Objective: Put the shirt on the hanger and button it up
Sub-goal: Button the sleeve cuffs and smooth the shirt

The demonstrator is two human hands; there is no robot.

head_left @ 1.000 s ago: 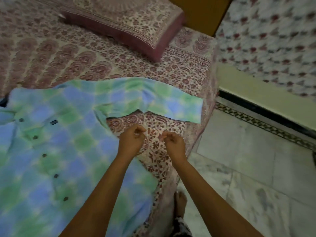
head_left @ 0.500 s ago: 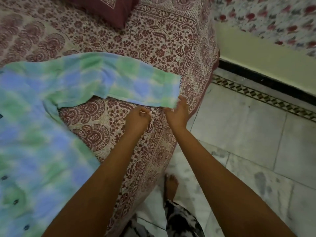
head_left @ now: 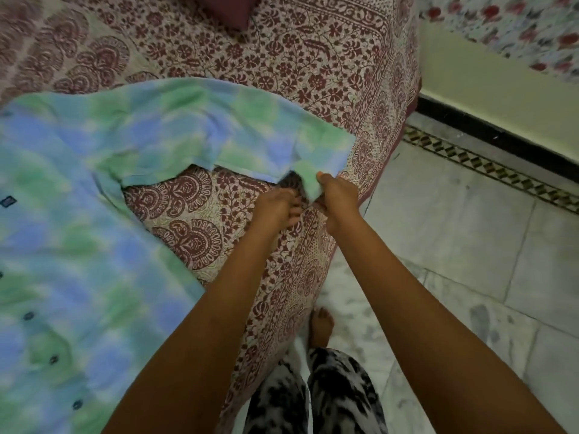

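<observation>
- shirt (head_left: 78, 214), blue-green check, flat on bed (head_left: 313, 57), body at 9 o'clock, buttons facing up
- sleeve (head_left: 219, 126) runs toward 1 o'clock; cuff (head_left: 326, 148) stops just short of bed edge
- right hand (head_left: 340, 197) pinches cuff corner, thumb on top, corner lifted off the sheet
- left hand (head_left: 272, 209) just beside it at 9 o'clock, fingers curled down; blurred, cannot tell if it has cloth
- bed edge runs 1 o'clock to 6 o'clock, sheet draped over it
- open tile floor (head_left: 454, 245) from 3 to 5 o'clock, black skirting (head_left: 488, 130) at 2 o'clock
- bare foot (head_left: 321, 327) on floor, against bed side
- pillow (head_left: 225, 10) at 12 o'clock, well apart
</observation>
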